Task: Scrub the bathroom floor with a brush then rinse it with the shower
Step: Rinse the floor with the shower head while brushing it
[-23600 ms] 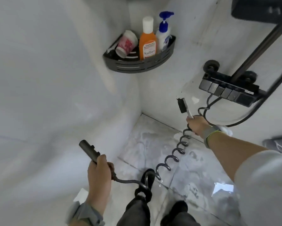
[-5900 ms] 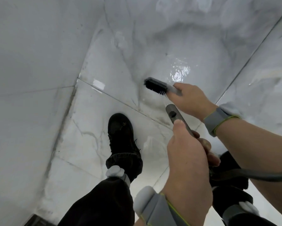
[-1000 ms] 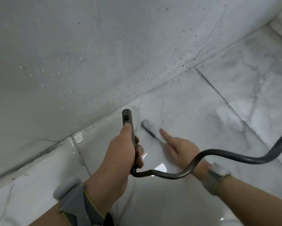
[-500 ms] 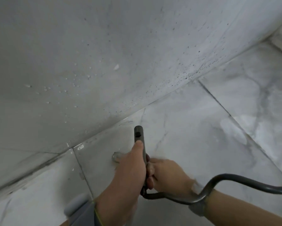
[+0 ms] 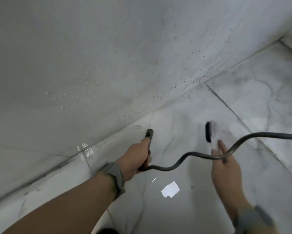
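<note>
My left hand point(image 5: 136, 156) grips the dark handheld shower sprayer point(image 5: 149, 134), whose tip points at the foot of the wall. Its dark hose point(image 5: 184, 157) curves right across my right hand and runs off the right edge. My right hand point(image 5: 225, 168) holds the scrub brush point(image 5: 209, 133) by its white handle, index finger stretched along it. The black bristle head is over the wet marble floor point(image 5: 201, 200), to the right of the sprayer. The brush is blurred by motion.
A grey marble wall point(image 5: 108, 56) with water drops and dark specks fills the upper left and meets the floor along a diagonal joint. A bright light reflection point(image 5: 170, 189) lies on the wet tile between my arms. A dark shoe tip point(image 5: 106, 231) shows at the bottom edge.
My right hand has swept the brush from beside the sprayer out to the right. My left hand keeps the sprayer near the wall joint. The hose has swung across my right hand.
</note>
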`<state>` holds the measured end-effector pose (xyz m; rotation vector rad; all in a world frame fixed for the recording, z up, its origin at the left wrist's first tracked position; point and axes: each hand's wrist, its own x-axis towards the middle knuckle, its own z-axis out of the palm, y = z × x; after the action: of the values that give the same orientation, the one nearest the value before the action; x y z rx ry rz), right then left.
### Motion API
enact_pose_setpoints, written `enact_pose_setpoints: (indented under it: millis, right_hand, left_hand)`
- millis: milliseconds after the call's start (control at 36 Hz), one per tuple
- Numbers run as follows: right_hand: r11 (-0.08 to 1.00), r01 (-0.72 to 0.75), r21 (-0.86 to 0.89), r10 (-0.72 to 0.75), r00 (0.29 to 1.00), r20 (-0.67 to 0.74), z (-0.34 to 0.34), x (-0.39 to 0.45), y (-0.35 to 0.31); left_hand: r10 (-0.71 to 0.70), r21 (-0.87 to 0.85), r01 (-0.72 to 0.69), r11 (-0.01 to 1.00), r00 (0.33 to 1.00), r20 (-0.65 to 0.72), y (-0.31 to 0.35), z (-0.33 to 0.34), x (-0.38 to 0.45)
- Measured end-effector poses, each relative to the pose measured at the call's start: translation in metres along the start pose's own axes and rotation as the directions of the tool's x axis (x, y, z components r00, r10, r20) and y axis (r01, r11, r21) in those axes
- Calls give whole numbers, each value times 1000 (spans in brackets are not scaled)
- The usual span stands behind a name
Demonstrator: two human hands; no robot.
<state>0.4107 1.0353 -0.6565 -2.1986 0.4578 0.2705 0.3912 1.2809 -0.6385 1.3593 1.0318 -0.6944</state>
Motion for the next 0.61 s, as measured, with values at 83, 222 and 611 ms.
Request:
enact_pose_setpoints:
  millis: [83,222,611]
  right_hand:
    - [986,-126,105,128,992,-16,3,-52,21]
    - [819,-421,390,375,907,190,1,-87,8]
    - [312,-445,839,136,895,425,-56,-89,-69]
  left_hand:
    - [-21,31,21,999,1000,20,9,21,3]
    - [-58,-121,61,991,998,30,13,60,-9]
    - [-30,-299,62,952,994,109,8,127,-43]
